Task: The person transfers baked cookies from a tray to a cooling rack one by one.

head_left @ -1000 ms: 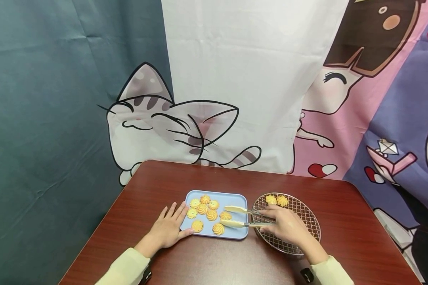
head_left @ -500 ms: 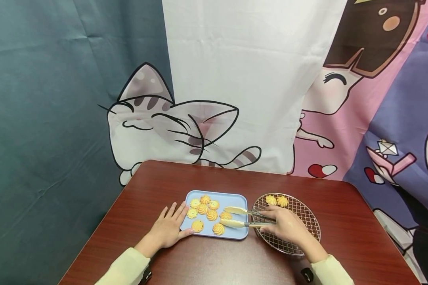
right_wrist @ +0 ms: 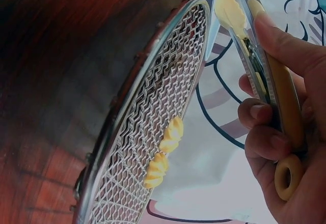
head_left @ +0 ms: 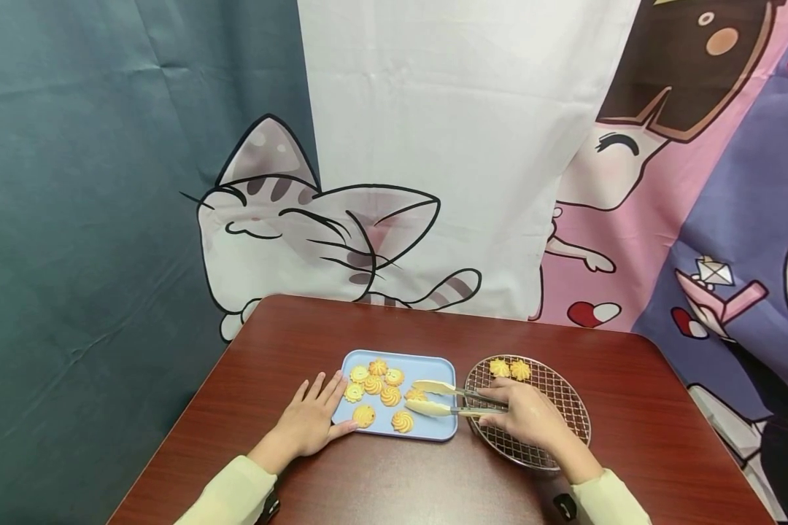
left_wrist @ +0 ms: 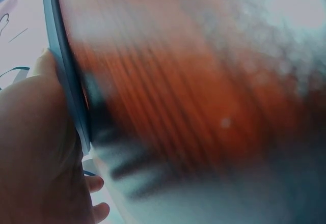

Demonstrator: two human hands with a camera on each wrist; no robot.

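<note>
My right hand (head_left: pixel 532 414) grips a pair of tongs (right_wrist: pixel 288 94) with cream tips and a yellow handle ending in a ring. The tongs reach left over the right half of a light-blue tray (head_left: pixel 441 432). Between their tips, partly covered, sits a swirled cookie (head_left: pixel 415 394). Several more golden cookies lie on the tray, among them a round flat cookie (head_left: pixel 364 416) and a swirl cookie (head_left: pixel 403 421) near the front. My left hand (head_left: pixel 307 423) lies with fingers spread at the tray's left edge, fingertips and thumb on the rim.
Right of the tray stands a round wire cooling rack (head_left: pixel 568 408), under my right hand. Two flower-shaped cookies (right_wrist: pixel 164 155) lie at its far edge. All of it stands on a dark red wooden table (head_left: pixel 302 328), with a cartoon-printed curtain (head_left: pixel 460 146) behind.
The tongs' tips have drawn slightly closer together around the swirled cookie, covering more of it. Both hands and the tray stay in place.
</note>
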